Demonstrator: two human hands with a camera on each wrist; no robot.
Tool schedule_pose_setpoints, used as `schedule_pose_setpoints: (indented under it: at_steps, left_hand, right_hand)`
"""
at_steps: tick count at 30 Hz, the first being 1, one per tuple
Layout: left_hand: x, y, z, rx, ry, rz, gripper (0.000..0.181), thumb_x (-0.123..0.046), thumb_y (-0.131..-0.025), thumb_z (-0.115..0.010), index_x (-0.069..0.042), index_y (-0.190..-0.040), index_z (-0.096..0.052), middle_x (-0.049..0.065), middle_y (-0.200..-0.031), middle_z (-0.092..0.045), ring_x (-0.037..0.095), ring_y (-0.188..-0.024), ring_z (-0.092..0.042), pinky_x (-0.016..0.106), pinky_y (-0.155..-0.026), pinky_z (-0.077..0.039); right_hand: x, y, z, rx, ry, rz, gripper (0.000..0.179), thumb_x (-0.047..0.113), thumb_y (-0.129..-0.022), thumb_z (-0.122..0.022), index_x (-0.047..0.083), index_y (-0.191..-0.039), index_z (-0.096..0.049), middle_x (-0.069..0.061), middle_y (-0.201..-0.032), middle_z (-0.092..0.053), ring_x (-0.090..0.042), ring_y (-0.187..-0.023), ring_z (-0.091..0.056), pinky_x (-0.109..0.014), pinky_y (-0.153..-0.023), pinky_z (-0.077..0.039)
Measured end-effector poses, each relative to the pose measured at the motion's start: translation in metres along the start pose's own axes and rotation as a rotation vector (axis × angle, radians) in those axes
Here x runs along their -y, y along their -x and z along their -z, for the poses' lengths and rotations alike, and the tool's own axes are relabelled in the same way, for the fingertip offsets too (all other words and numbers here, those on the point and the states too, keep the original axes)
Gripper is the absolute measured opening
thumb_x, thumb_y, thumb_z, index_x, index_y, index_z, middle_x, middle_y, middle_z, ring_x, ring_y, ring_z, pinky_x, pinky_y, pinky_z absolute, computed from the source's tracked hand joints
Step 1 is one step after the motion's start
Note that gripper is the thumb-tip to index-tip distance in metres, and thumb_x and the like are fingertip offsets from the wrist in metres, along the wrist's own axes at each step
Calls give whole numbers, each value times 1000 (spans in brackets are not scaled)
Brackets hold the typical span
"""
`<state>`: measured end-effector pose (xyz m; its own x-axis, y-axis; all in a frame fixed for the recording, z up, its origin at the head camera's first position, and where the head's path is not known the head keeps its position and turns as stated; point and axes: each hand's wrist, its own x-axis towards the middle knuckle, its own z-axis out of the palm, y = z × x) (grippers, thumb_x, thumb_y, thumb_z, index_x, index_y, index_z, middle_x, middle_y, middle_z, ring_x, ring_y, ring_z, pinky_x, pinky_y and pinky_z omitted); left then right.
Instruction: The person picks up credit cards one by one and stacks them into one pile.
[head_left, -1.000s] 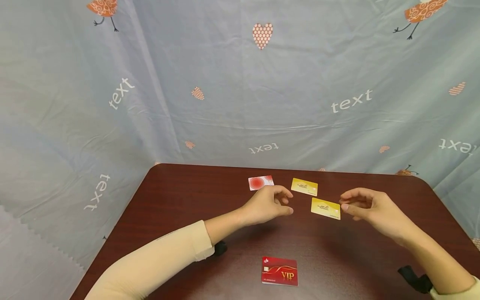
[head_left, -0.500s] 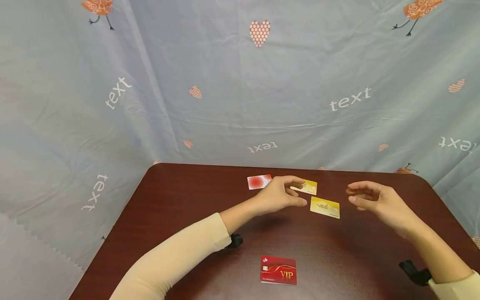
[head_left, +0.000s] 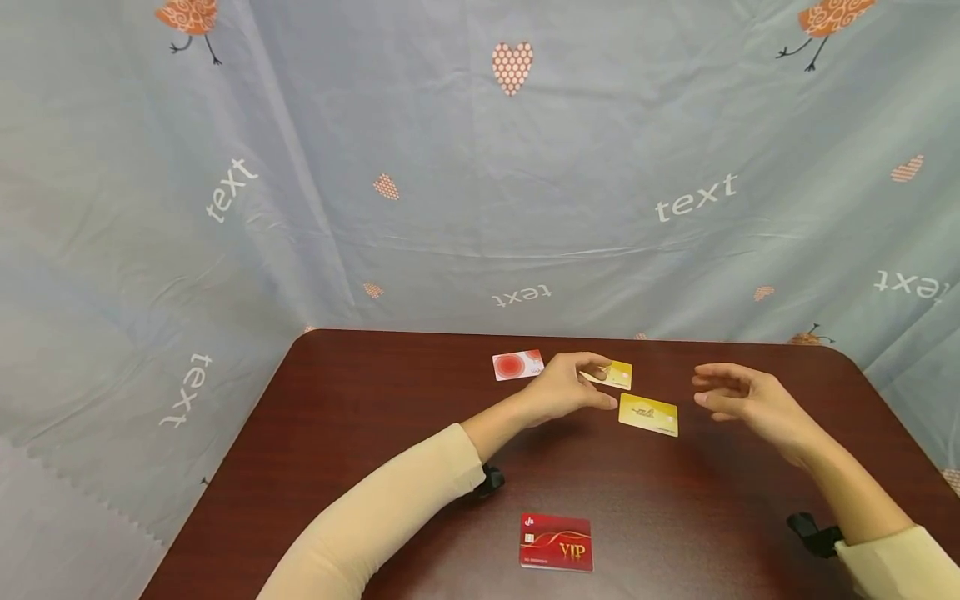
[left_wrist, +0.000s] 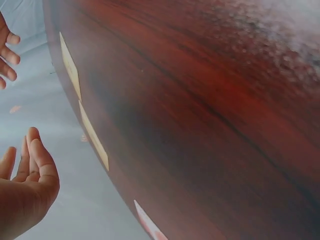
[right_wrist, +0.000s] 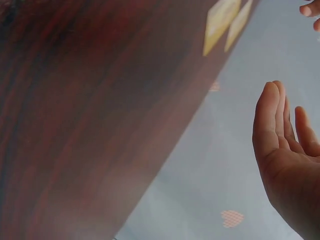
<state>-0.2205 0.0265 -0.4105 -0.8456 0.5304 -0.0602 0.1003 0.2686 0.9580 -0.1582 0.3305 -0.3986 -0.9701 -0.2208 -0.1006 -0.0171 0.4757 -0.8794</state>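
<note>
My left hand (head_left: 567, 388) hovers over the far part of the table, fingers loosely bent and nothing between them. It partly covers the farther yellow card (head_left: 618, 375) in the head view. Just right of its thumb tip lies the nearer yellow card (head_left: 648, 415). To the right of both cards my right hand (head_left: 752, 403) is held up, palm facing left, fingers relaxed and holding nothing. Left of the left hand lies a white card with red circles (head_left: 517, 365). In the left wrist view both yellow cards (left_wrist: 94, 135) lie flat on the wood.
A red VIP card (head_left: 556, 542), apparently a small stack, lies near the front of the dark brown table (head_left: 360, 400). A grey-blue patterned curtain (head_left: 435, 167) hangs behind the table and along its left side. Black wrist straps show under both forearms.
My left hand has moved right, from beside the white card to over the farther yellow card. My right hand has drawn slightly away from the nearer yellow card. The cards stay put.
</note>
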Motion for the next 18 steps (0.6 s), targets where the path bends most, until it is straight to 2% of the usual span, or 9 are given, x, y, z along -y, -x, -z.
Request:
schedule_pose_setpoints:
  at_steps: [3,8,10,18]
  left_hand:
    - [2,-5,-1,2,-13,39,62,-3,-81,-88,-2,-138,-64,19,-125,-68,10,-88,-63,21,-72,-51]
    - [5,-11,-3,23,-18,75,66,-1,-80,-88,0,-141,-62,19,-122,-68,13,-93,-60,22,-71,-49]
    - [6,-13,-5,32,-20,80,67,0,-80,-88,0,-141,-61,19,-119,-68,13,-92,-60,21,-71,-49]
    - [12,-25,-13,40,33,141,66,5,-79,-86,2,-139,-61,13,-98,-72,11,-71,-60,21,-60,-48]
  right_hand:
    - [-6,-4,-2,17,-3,-22,67,24,-103,-70,-8,-153,-40,-33,-151,-47,0,-108,-66,-35,-88,-60]
    - [-16,-10,-7,38,16,-55,70,25,-101,-72,-9,-153,-40,-33,-151,-47,-27,-117,-68,-35,-87,-60]
    - [-21,-12,-9,49,22,-66,71,24,-100,-73,-10,-152,-39,-35,-150,-47,-34,-117,-68,-37,-87,-61]
    - [-32,-20,-14,85,52,-123,73,23,-98,-75,-11,-151,-40,-35,-145,-51,-36,-116,-66,-44,-88,-61]
